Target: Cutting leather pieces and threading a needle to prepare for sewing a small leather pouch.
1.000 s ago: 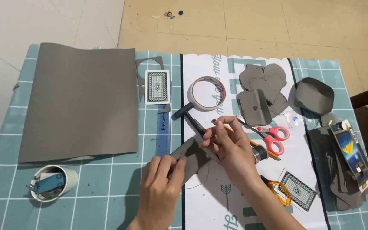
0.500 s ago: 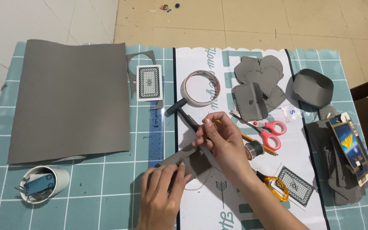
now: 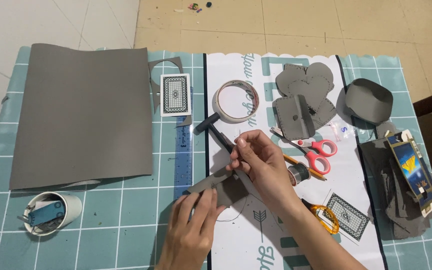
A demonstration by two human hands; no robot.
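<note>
My left hand point(image 3: 192, 229) lies flat on a small grey leather piece point(image 3: 218, 186), pinning it to the mat. My right hand point(image 3: 256, 161) pinches something thin just above that piece; a fine dark thread point(image 3: 236, 216) loops from under it onto the white sheet. What the fingers pinch is too small to tell. A black hammer point(image 3: 211, 125) lies just beyond my right hand, its handle running under the fingers.
A large grey leather sheet point(image 3: 83, 115), a blue ruler point(image 3: 182, 152), a playing card point(image 3: 175, 94), a tape roll point(image 3: 235, 101), cut grey pieces point(image 3: 303, 100), red scissors point(image 3: 313, 152), a white cup point(image 3: 51, 212) and a card box point(image 3: 410, 167) lie on the teal cutting mat point(image 3: 121, 225).
The view has shifted a little. My right hand has moved slightly down and left toward the grey piece; my left hand stays pressed on it.
</note>
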